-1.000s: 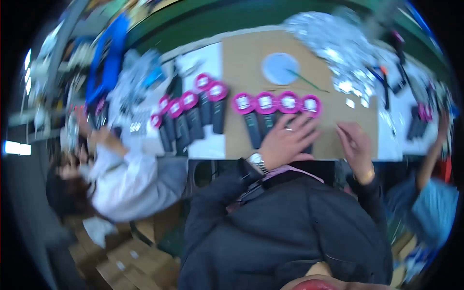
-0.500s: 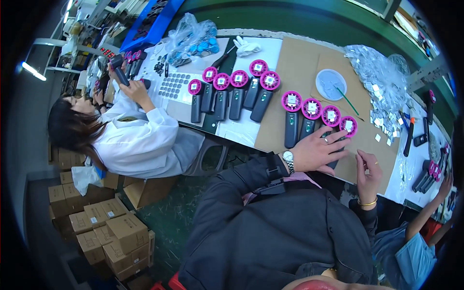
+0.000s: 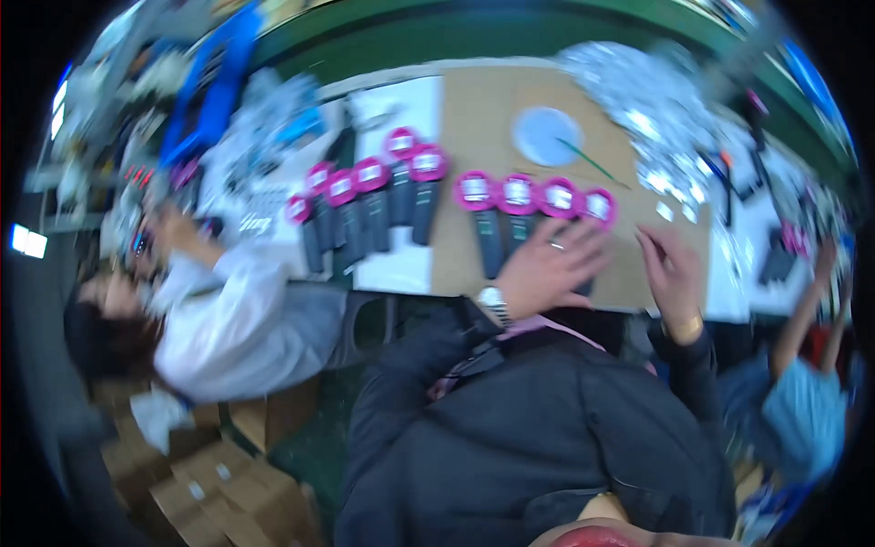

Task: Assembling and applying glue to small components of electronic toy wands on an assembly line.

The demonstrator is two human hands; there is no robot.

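The picture is blurred by motion. My left hand [image 3: 551,264] lies spread, palm down, over the handles at the right end of a row of black-handled devices with round pink heads. A white square patch sits in the middle of each head. The rightmost pink-headed device [image 3: 598,208] has its handle mostly hidden under my fingers, while another pink-headed device [image 3: 476,193] at the row's left end is uncovered. To the right, my right hand [image 3: 673,269] hovers by the cardboard edge, thumb and fingers drawn together; whatever is between them cannot be made out.
More pink-headed devices [image 3: 372,173] lie to the left. Beyond the row are a round white lid or dish [image 3: 547,137], a green stick [image 3: 583,159] and a heap of clear plastic bags [image 3: 647,100]. Co-workers sit at both sides; stacked cartons [image 3: 228,483] stand at lower left.
The view has swung, so table and devices appear farther left and tilted differently. My left hand still rests over the same devices; my right hand stays beside them.
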